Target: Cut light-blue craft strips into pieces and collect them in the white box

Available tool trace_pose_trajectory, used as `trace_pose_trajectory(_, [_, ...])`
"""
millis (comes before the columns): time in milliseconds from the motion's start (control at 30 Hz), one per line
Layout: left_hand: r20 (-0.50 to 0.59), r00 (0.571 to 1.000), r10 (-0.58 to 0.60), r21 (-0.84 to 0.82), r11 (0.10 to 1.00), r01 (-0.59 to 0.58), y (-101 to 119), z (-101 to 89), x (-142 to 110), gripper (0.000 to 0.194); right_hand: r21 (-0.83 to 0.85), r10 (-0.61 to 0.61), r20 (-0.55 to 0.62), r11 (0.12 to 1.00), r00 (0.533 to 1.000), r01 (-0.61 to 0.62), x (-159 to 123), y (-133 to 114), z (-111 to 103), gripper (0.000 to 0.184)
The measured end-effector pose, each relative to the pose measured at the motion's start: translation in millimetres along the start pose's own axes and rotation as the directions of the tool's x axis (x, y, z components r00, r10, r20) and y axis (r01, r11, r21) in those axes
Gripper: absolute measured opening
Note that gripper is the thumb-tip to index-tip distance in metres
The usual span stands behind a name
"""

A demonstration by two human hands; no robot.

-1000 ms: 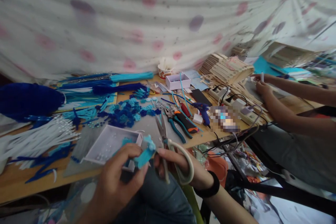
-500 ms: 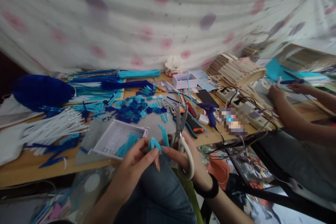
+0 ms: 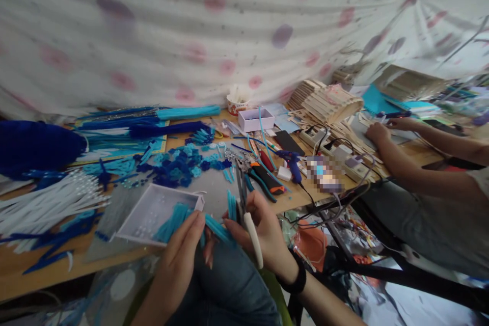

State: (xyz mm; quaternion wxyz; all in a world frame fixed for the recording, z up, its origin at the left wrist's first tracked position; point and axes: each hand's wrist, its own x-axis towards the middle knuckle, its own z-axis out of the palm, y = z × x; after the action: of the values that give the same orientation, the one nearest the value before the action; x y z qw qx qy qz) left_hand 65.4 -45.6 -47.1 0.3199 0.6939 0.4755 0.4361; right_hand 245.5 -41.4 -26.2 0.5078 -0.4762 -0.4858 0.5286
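Note:
My left hand (image 3: 179,260) pinches a teal pipe cleaner (image 3: 217,228) just above my lap, at the near edge of the wooden table (image 3: 38,270). My right hand (image 3: 263,232) grips white-handled scissors (image 3: 246,209) whose blades point up and away, and its fingertips also touch the same teal pipe cleaner. The two hands meet at the pipe cleaner. A white tray (image 3: 153,209) with teal pieces lies just beyond my left hand.
Blue and teal pipe cleaners (image 3: 160,114), small blue flowers (image 3: 179,168), white strips (image 3: 46,204), pliers (image 3: 263,178), a blue glue gun (image 3: 292,160) and a small white box (image 3: 255,118) cover the table. Another person's hands (image 3: 378,132) work at the right by stacked wooden sticks (image 3: 328,102).
The looped pipe cleaner has been drawn out straighter between my hands. The scissors have turned edge-on and my hands sit slightly lower. The other person's hands have shifted.

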Motion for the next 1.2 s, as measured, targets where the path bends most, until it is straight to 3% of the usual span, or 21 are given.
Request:
trace_pose_trajectory(67, [-0.022,0.988,-0.154,-0.124,0.981,0.151,1,-2.0,2,0.025,-0.078,-0.039,0.000,0.996,0.999,0.039,1,5,-3,0.036])
trace_pose_trajectory(133, [0.087,0.959,-0.270,-0.288,0.915,0.283,8,-3.6,5,0.028,-0.144,-0.075,-0.006,0.987,0.997,0.074,1,7,-5,0.034])
trace_pose_trajectory(200, [0.242,0.911,-0.333,-0.435,0.802,0.409,19,-3.7,9,0.033,-0.197,-0.109,-0.024,0.975,0.994,0.102,1,9,-6,0.033])
trace_pose_trajectory(267, [0.292,0.859,-0.419,-0.548,0.663,0.510,28,-1.5,13,0.033,-0.222,-0.122,-0.032,0.969,0.992,0.112,2,11,-6,0.033])
trace_pose_trajectory(367, [0.192,0.824,-0.533,-0.643,0.566,0.516,32,5.6,16,0.036,-0.236,-0.117,-0.084,0.967,0.990,0.095,3,13,-5,0.033])
trace_pose_trajectory(433, [0.076,0.846,-0.527,-0.625,0.636,0.453,29,11.0,14,0.039,-0.219,-0.119,-0.149,0.972,0.982,0.085,3,12,-3,0.035])
trace_pose_trajectory(567, [-0.130,0.925,-0.358,-0.352,0.888,0.295,26,19.2,3,0.029,-0.032,-0.072,-0.116,0.997,0.991,0.069,-1,4,4,0.037])
trace_pose_trajectory(633, [-0.168,0.968,-0.188,-0.182,0.971,0.157,27,21.6,-1,0.017,0.077,-0.032,-0.068,0.996,0.997,0.037,-3,-1,8,0.039])
trace_pose_trajectory(700, [-0.183,0.983,0.027,-0.039,0.999,-0.034,28,22.9,-3,0.010,0.146,0.007,-0.058,0.989,0.998,0.001,-3,-5,11,0.042])
trace_pose_trajectory(800, [-0.226,0.941,0.250,0.125,0.966,-0.227,27,23.6,-2,0.013,0.184,0.058,-0.061,0.982,0.996,-0.046,0,-9,11,0.047])
trace_pose_trajectory(933, [-0.211,0.891,0.403,0.306,0.892,-0.331,22,23.4,1,0.019,0.227,0.118,-0.006,0.967,0.993,-0.114,3,-12,6,0.048])
trace_pose_trajectory(1033, [-0.186,0.825,0.534,0.453,0.791,-0.410,20,23.1,2,0.020,0.256,0.158,0.061,0.952,0.986,-0.168,3,-14,3,0.045])
trace_pose_trajectory(1100, [-0.166,0.794,0.584,0.515,0.738,-0.435,20,23.1,3,0.020,0.282,0.187,0.108,0.936,0.976,-0.211,3,-13,1,0.042])
trace_pose_trajectory(1200, [-0.137,0.790,0.598,0.550,0.709,-0.441,19,23.8,3,0.022,0.307,0.203,0.125,0.923,0.971,-0.233,3,-11,-1,0.041])
